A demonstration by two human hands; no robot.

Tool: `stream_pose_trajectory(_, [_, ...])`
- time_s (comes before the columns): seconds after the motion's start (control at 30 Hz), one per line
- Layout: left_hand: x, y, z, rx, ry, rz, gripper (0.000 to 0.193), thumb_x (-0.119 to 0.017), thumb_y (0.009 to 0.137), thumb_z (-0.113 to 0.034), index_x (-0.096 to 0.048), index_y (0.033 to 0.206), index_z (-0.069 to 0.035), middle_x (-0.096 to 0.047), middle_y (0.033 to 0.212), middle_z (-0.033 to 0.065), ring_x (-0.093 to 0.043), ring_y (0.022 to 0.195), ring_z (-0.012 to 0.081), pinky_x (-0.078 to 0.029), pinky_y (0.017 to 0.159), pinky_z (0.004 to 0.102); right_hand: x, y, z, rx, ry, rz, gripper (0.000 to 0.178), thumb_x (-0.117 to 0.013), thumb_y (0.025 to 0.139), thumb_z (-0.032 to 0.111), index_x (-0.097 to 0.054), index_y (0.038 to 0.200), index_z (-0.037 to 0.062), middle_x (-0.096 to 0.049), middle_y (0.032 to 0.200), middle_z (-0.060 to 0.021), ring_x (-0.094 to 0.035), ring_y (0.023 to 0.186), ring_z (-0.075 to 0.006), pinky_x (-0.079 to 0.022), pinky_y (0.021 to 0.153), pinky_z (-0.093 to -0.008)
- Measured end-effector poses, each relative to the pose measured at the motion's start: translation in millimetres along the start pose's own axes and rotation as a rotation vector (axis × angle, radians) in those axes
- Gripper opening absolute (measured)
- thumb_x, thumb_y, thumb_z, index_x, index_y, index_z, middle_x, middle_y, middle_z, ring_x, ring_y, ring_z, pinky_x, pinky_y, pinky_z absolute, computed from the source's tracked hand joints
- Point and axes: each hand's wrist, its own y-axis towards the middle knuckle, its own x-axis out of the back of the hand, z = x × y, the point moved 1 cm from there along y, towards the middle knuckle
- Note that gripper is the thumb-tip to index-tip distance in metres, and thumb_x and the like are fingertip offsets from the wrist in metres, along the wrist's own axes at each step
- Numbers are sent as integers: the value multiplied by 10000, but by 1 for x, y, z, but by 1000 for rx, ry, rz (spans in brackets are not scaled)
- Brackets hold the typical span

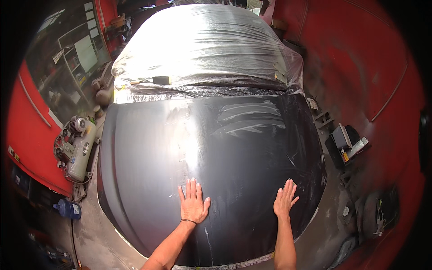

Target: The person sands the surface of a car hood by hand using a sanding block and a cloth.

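Observation:
A dark grey car hood point(243, 166) spreads out in front of me, with pale dusty streaks point(252, 114) on its far right part and a whitish drip line near the front. Flat on the middle of the hood lies my left hand point(194, 206), fingers stretched forward and thumb out, a thin dark band at the wrist. Farther right, my right hand point(284, 200) also rests on the surface with fingers extended. Whether anything thin is under either palm is hidden.
Clear plastic sheeting point(202, 49) covers the car behind the hood; a small dark block point(161, 80) lies at its lower edge. An air compressor point(81, 150) and a blue water jug point(68, 209) stand left. A black bin point(339, 141) stands right, by the red wall point(355, 54).

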Motion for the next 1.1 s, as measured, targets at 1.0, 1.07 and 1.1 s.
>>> stream_pose_trajectory(1.0, [8, 9, 10, -14, -62, 87, 777, -595, 1075, -540, -469, 1589, 29, -293, 1775, 239, -205, 1685, 409, -150, 1295, 756, -23, 3, 2, -3, -118, -204, 657, -186, 1192, 449, -257, 1789, 186, -250, 1859, -19, -155, 1727, -278, -76, 1348, -634])
stream_pose_trajectory(1.07, [10, 10, 11, -16, -74, 79, 772, -604, 1070, -538, -481, 1581, 27, -305, 1770, 239, -218, 1681, 408, -164, 1292, 755, -24, 4, 1, -10, -128, -210, 653, -190, 1193, 446, -258, 1789, 188, -247, 1861, -16, -153, 1728, -279, -80, 1349, -625])
stream_pose_trajectory(1.1, [11, 11, 12, -18, -79, 74, 770, -608, 1068, -538, -486, 1577, 27, -312, 1767, 239, -225, 1678, 408, -171, 1290, 755, -26, 4, -1, -5, -123, -210, 655, -188, 1193, 450, -259, 1789, 188, -246, 1861, -16, -153, 1728, -278, -80, 1348, -626])
